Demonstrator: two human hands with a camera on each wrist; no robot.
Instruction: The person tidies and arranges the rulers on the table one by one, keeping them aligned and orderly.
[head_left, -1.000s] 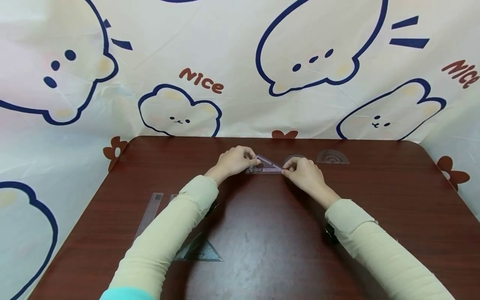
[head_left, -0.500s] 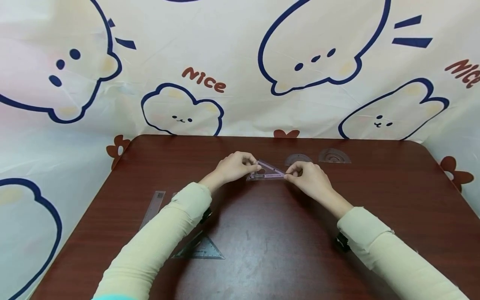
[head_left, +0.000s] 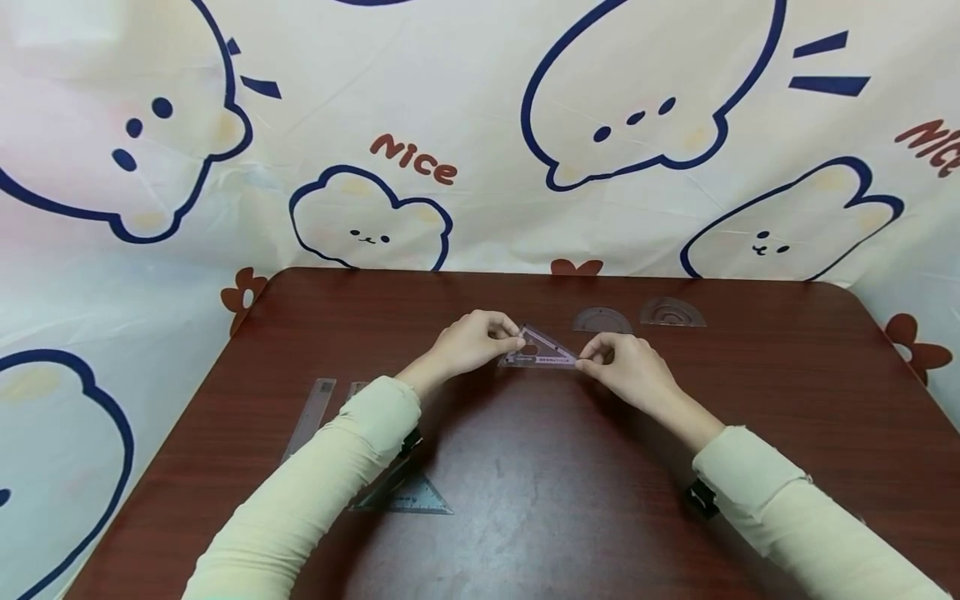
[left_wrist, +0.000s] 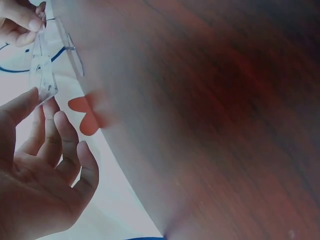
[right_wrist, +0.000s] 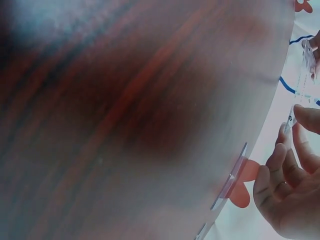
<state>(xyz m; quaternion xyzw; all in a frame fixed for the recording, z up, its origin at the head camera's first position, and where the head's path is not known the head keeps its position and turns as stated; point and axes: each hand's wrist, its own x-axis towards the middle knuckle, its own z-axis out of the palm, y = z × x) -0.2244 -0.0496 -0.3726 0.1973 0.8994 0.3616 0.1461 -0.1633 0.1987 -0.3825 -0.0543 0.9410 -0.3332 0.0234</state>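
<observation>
Lying nearest on the dark wooden table, a bluish set square sits at about seven o'clock, partly behind the left sleeve, with a clear ruler nearer eight. Farther up, a purple-marked set square spans the space between the left hand and the right hand, its long axis running nine to three. Left thumb and fingers pinch its nine-o'clock end, right ones its narrow three-o'clock tip; neither hand is nearer. It looks raised, though from here I can't be sure. Beyond, toward two o'clock, lie a near protractor and a farther protractor.
</observation>
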